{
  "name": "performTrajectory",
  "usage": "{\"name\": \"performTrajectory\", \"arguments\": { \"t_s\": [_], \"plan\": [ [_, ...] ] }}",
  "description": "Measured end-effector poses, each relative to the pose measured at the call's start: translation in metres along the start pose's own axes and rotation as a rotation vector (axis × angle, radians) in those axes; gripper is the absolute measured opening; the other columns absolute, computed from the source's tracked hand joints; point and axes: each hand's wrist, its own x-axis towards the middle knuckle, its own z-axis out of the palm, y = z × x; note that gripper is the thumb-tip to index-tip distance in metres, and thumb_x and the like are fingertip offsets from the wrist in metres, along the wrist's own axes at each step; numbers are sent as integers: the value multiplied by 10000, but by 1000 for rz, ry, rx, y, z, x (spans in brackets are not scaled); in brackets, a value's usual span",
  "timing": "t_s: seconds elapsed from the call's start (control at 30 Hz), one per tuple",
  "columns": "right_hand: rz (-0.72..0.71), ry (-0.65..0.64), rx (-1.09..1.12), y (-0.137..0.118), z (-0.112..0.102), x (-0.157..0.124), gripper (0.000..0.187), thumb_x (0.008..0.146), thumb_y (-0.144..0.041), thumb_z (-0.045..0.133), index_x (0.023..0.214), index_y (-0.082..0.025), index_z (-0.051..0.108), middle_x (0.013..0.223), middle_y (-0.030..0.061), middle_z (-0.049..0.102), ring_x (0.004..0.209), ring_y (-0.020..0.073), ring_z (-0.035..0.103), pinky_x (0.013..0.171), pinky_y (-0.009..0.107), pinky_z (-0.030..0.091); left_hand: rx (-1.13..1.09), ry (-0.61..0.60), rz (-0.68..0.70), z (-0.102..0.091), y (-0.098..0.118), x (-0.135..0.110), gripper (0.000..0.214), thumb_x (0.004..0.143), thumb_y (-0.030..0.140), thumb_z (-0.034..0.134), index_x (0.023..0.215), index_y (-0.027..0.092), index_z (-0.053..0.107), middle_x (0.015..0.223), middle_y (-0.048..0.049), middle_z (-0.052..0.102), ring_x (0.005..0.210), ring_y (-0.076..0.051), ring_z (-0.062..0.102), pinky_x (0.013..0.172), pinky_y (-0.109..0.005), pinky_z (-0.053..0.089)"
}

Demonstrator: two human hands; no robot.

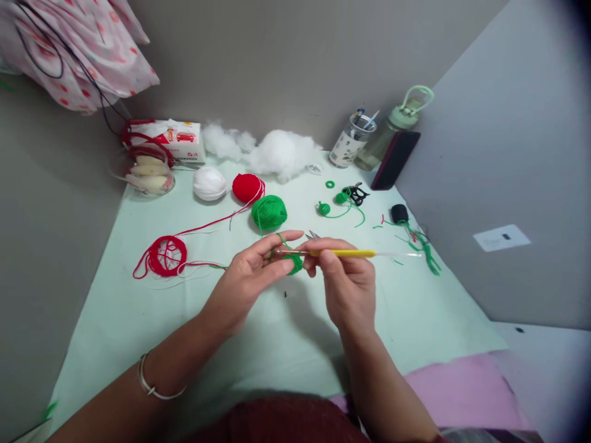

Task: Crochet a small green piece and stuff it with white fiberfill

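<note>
My left hand (pixel 252 271) pinches a small green crochet piece (pixel 293 264) between thumb and fingers, and green yarn runs over its raised index finger. In my right hand (pixel 348 283) is a crochet hook (pixel 351 253) with a yellow grip, held like a pencil. The hook's tip points left and lies at the green piece; whether it sits inside a loop I cannot tell. Behind my hands, a green yarn ball (pixel 269 213) rests on the table, its strand leading down toward my left hand. Blades of scissors (pixel 312 234) show just past my right fingers, their handles hidden.
A red yarn ball (pixel 248 187), a white yarn ball (pixel 209 184) and white stuffing (pixel 284 154) lie at the back. Loosely coiled red yarn (pixel 167 256) is at left. Small green crocheted balls (pixel 324 209), a pen cup (pixel 349 144), a bottle (pixel 381 138) and a phone (pixel 396 160) stand right.
</note>
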Motion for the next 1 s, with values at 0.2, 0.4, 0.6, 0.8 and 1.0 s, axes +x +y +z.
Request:
{"name": "performTrajectory", "arguments": {
  "t_s": [0.2, 0.4, 0.6, 0.8, 1.0],
  "plan": [
    [58, 25, 102, -4, -2, 5, 223, 1046, -381, 644, 957, -218, 768, 857, 39, 793, 652, 138, 671, 600, 286, 553, 93, 44, 22, -3, 5, 1, 329, 861, 305, 854, 1188, 288, 829, 954, -13, 645, 976, -196, 577, 915, -316, 457],
    [-63, 43, -82, -9, 2, 0, 242, 1094, -339, 548, 994, -216, 730, 914, 48, 810, 678, 150, 714, 628, 312, 590, 202, 93, 90, -4, 7, -2, 358, 854, 239, 838, 1210, 273, 816, 901, -7, 635, 905, -195, 558, 892, -325, 435],
    [-455, -47, -510, -4, 1, -13, 266, 1074, -169, 546, 1232, -278, 731, 1026, 55, 808, 854, 192, 761, 727, 363, 641, 283, 189, 155, 1, 7, -6, 339, 871, 263, 836, 1210, 273, 811, 939, -9, 669, 914, -195, 558, 908, -322, 425],
    [-620, -23, -687, 0, 2, -18, 364, 1011, -124, 644, 1286, -334, 757, 1147, 66, 808, 985, 223, 776, 814, 394, 659, -168, 49, -128, 3, 9, -2, 581, 811, 316, 893, 1354, 192, 730, 723, 46, 564, 666, -116, 465, 710, -267, 410],
    [-171, 77, -48, -7, 4, -3, 218, 1061, -296, 600, 1014, -251, 808, 882, 44, 787, 674, 174, 701, 591, 342, 588, -199, 54, -104, 0, 13, 1, 460, 820, 237, 863, 1273, 205, 789, 786, 19, 611, 740, -120, 506, 780, -269, 435]
  ]
}}
